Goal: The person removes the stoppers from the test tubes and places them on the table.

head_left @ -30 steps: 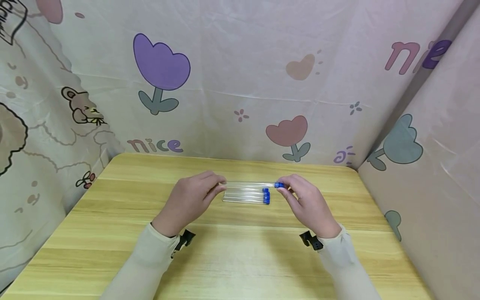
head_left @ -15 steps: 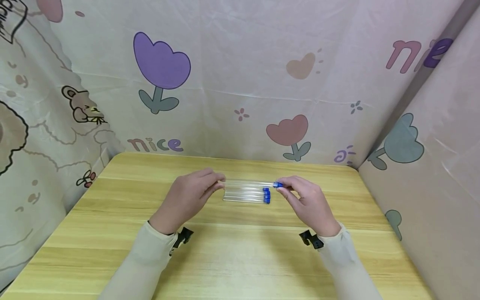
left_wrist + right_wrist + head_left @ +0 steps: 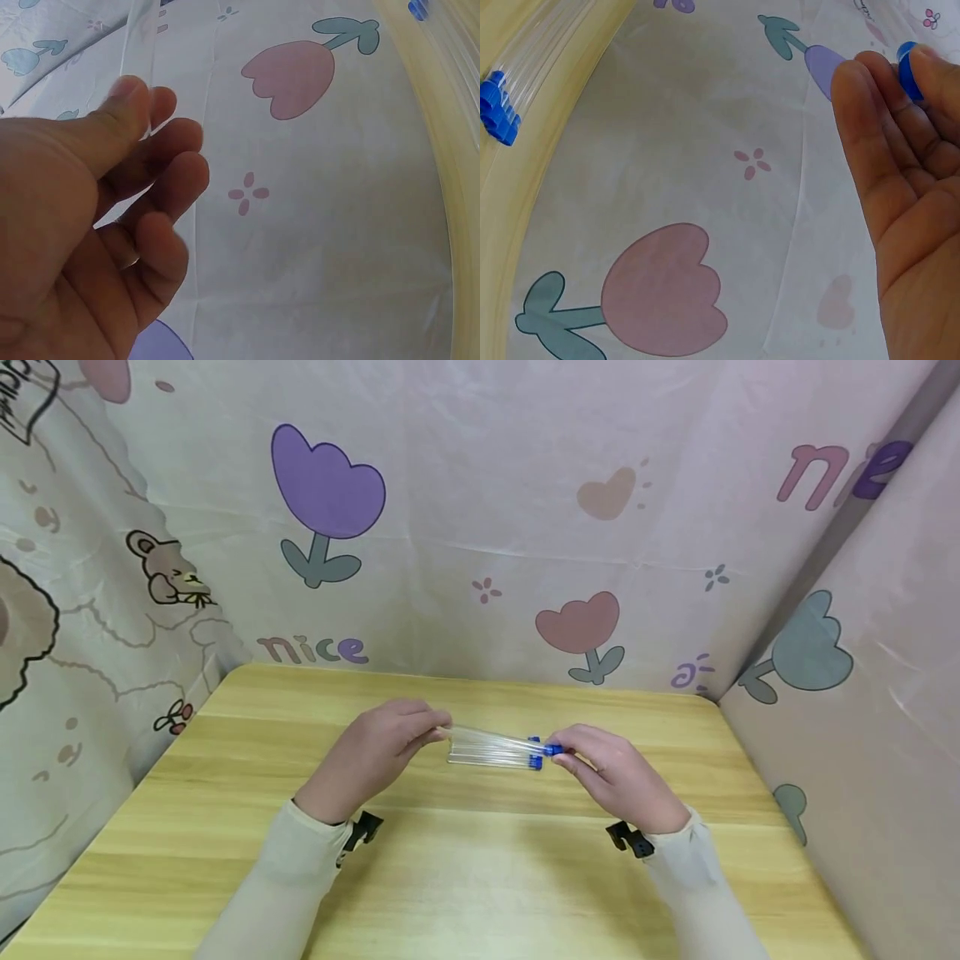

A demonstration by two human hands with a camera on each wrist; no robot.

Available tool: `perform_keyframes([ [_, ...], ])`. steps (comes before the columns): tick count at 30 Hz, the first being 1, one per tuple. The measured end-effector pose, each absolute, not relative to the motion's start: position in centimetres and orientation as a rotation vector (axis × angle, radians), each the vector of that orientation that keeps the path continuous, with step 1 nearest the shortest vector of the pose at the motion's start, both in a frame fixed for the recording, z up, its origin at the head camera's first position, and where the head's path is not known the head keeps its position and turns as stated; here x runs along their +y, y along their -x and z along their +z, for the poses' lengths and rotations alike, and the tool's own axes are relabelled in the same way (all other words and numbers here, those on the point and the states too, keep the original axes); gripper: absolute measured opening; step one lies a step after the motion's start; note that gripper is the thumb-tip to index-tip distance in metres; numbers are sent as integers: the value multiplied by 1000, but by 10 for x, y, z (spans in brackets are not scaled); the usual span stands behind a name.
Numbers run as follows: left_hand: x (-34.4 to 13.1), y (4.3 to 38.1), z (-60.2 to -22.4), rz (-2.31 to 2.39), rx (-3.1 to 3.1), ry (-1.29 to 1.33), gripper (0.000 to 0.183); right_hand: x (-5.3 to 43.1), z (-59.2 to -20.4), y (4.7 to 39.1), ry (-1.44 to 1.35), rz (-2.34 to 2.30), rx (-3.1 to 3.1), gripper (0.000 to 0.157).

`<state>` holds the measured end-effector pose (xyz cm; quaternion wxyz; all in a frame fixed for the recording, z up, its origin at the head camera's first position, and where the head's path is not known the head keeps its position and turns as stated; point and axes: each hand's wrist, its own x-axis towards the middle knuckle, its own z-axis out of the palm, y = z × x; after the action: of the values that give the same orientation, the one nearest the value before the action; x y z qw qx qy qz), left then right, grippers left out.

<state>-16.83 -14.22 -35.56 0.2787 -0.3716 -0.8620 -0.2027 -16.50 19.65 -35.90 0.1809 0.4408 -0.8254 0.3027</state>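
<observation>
In the head view a clear test tube (image 3: 495,737) slants slightly down from left to right between the two hands. My left hand (image 3: 375,756) pinches its far left end between thumb and fingertips, as the left wrist view also shows with the see-through tube (image 3: 140,45). The blue cap (image 3: 553,749) at its other end is gripped by the thumb and fingers of my right hand (image 3: 622,775). Several like tubes (image 3: 483,761) lie side by side below it on the table, caps to the right. In the right wrist view their blue caps (image 3: 499,112) form a row.
The wooden table (image 3: 480,877) ends at the back against a patterned cloth (image 3: 450,485) printed with flowers and letters. Another stretch of cloth (image 3: 892,735) hangs along the right side. Each sleeve cuff carries a black wrist mount (image 3: 363,832).
My right hand has brought the cap end down toward the front, so the held tube now tilts and overlaps the row of tubes. My left hand has stayed nearly in place.
</observation>
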Motion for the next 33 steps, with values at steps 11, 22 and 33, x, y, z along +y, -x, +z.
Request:
perform_keyframes([
  [11, -135, 165, -358, -546, -2281, 931, 19, 193, -367, 168, -1017, 829, -2148, 29],
  [22, -135, 162, -354, -540, -2294, 916, 21, 194, -363, 167, -986, 832, -2174, 25],
  [33, -135, 163, -356, -559, -2329, 896, 28, 195, -364, 170, -1044, 786, -2209, 15],
])
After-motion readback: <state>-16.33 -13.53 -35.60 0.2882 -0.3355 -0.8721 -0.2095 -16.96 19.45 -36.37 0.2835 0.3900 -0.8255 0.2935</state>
